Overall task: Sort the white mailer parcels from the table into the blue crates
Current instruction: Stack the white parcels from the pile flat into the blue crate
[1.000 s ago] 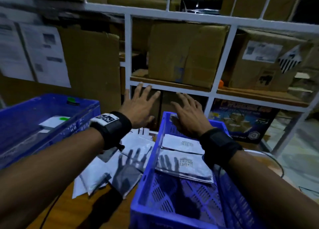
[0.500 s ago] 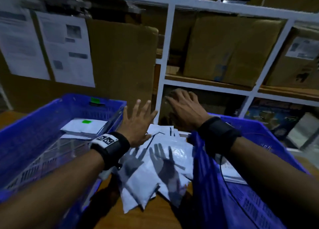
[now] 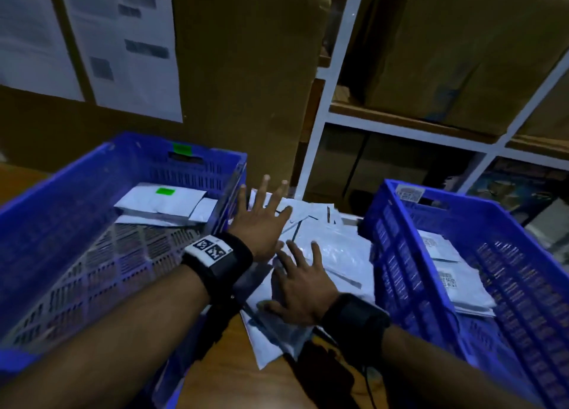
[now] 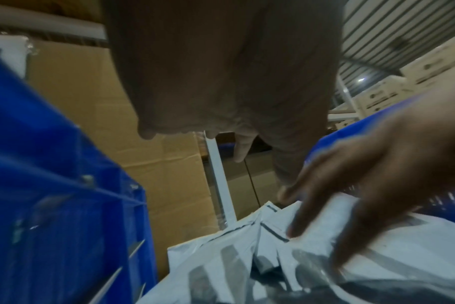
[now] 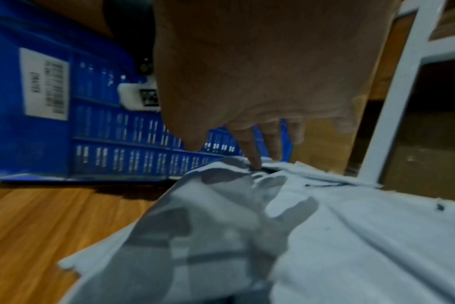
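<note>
A loose pile of white mailers [image 3: 335, 254] lies on the wooden table between two blue crates. The left crate [image 3: 61, 211] holds a few mailers [image 3: 163, 202], one with a green sticker. The right crate [image 3: 523, 273] holds labelled mailers [image 3: 455, 279]. My left hand [image 3: 264, 205] hovers over the far side of the pile, fingers spread and straight, holding nothing. My right hand [image 3: 295, 263] lies lower with fingers spread over the near part of the pile. In the right wrist view a fingertip [image 5: 255, 164] touches a mailer [image 5: 325, 226]. The left wrist view shows my right hand [image 4: 364, 185] reaching onto the mailers [image 4: 247, 257].
A white metal rack [image 3: 323, 106] with cardboard boxes [image 3: 462, 54] stands behind the table. A tall cardboard sheet [image 3: 246, 79] and printed papers [image 3: 129, 45] lean at the back left. Bare wooden tabletop [image 3: 234, 371] shows in front of the pile.
Both hands have come down from the shelf's height to the mailer pile. The right hand moved left from above the right crate. The view has tilted down and left.
</note>
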`<state>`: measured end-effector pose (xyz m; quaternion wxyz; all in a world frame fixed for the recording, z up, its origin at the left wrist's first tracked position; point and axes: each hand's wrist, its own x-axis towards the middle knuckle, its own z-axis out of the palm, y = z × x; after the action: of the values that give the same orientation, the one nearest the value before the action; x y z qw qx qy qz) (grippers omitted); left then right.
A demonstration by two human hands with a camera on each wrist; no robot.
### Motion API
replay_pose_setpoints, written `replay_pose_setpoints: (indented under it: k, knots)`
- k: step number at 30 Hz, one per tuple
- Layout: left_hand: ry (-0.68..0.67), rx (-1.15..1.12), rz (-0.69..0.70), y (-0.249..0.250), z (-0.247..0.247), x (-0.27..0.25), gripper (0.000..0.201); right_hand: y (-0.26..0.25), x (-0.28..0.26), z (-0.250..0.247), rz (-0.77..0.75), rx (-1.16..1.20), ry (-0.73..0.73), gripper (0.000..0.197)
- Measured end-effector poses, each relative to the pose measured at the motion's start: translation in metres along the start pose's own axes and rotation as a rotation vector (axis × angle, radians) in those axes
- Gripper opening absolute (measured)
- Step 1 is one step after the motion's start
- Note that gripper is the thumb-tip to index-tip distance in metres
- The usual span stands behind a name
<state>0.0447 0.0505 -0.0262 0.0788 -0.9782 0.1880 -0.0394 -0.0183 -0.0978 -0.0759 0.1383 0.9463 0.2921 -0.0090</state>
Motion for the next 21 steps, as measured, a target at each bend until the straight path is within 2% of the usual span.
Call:
replay_pose_setpoints:
  k: [3, 5, 9, 11, 14, 16, 19, 21]
  knots:
    - [-0.005, -0.004, 0.014, 0.001, 0.001, 0.001, 0.073, -0.018, -0.006, 0.023, 0.055, -0.014, -0.102, 0.116]
    - [-0.012, -0.009, 0.011, 0.0, 0.002, 0.001, 0.072, -0.018, -0.004, 0.033, 0.099, -0.025, -0.135, 0.11]
    - [-0.031, -0.024, 0.031, 0.001, 0.002, -0.002, 0.072, 0.0, 0.002, 0.02, 0.11, -0.05, -0.076, 0.092]
    - [-0.089, -0.064, 0.059, 0.0, 0.001, -0.002, 0.083, 0.014, 0.004, 0.006, 0.112, -0.058, -0.037, 0.089]
    - [-0.198, -0.124, 0.109, 0.0, -0.001, -0.004, 0.117, 0.038, 0.005, -0.014, 0.137, -0.023, 0.004, 0.081]
    - [-0.224, -0.103, 0.101, 0.0, -0.002, -0.005, 0.131, 0.055, 0.004, -0.027, 0.142, -0.011, 0.01, 0.082]
    - [-0.211, -0.028, 0.066, 0.006, 0.002, -0.005, 0.136, 0.075, 0.001, -0.043, 0.153, 0.017, 0.035, 0.082]
    - [-0.154, -0.001, 0.033, 0.013, 0.001, -0.003, 0.128, 0.085, -0.002, -0.053, 0.145, 0.066, 0.049, 0.079]
